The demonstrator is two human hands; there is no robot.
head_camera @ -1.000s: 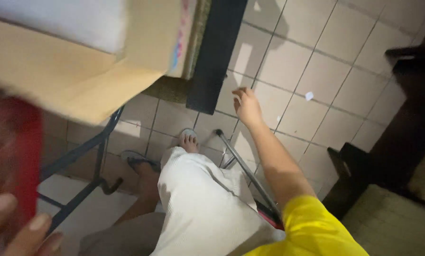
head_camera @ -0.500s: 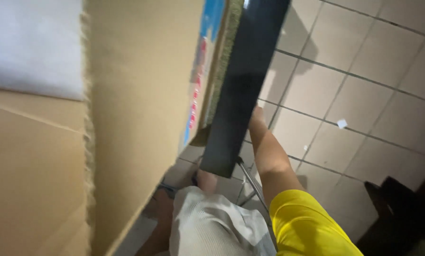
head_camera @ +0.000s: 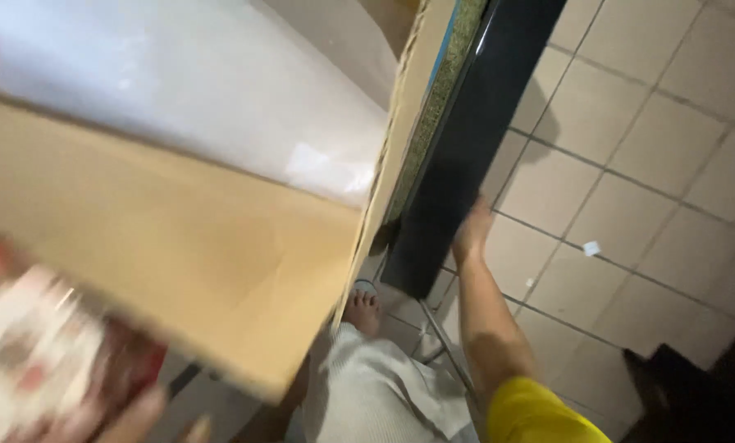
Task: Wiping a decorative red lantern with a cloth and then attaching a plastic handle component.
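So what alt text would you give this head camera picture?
Seen from above, the right hand rests against a dark panel beside an open cardboard box. The left hand grips a blurred red and white package over a tiled floor.

The right hand (head_camera: 472, 232) reaches down and away, its fingers against the edge of a long black panel (head_camera: 474, 139) that stands tilted, running from the far top of the view down toward the tiled floor.

Just left of the panel, touching it, is a big brown cardboard box (head_camera: 179, 246). Its broad flap is plain and creased, and its thin corrugated edge faces the panel.

The left hand (head_camera: 150, 414) shows only fingertips at the near left corner. It grips a red and white patterned package (head_camera: 31, 353), heavily blurred, just under the box flap.
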